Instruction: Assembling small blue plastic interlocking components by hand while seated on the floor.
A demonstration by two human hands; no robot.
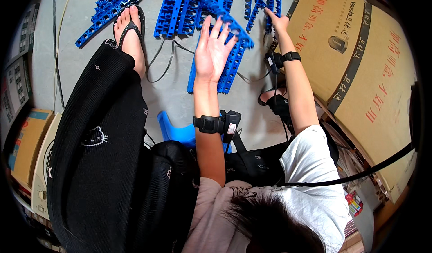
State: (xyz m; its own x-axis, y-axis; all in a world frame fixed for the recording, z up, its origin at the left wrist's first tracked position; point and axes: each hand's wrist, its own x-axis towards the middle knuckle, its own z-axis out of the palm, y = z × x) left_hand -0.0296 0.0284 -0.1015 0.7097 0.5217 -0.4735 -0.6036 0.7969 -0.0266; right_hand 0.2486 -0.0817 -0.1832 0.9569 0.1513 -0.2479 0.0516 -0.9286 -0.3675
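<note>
I see the blue slotted strip (234, 24) at the left hand (212, 55), its long axis slanting upper left to lower right. That grip is wide, palm up; the right hand's (278, 23), beside other blue strips (269, 0), I cannot tell.

I see one toothed blue plastic strip (241, 33), slightly blurred, slanting at twelve o'clock; more perforated blue strips (175, 10) lie grouped between eleven and one o'clock.
</note>
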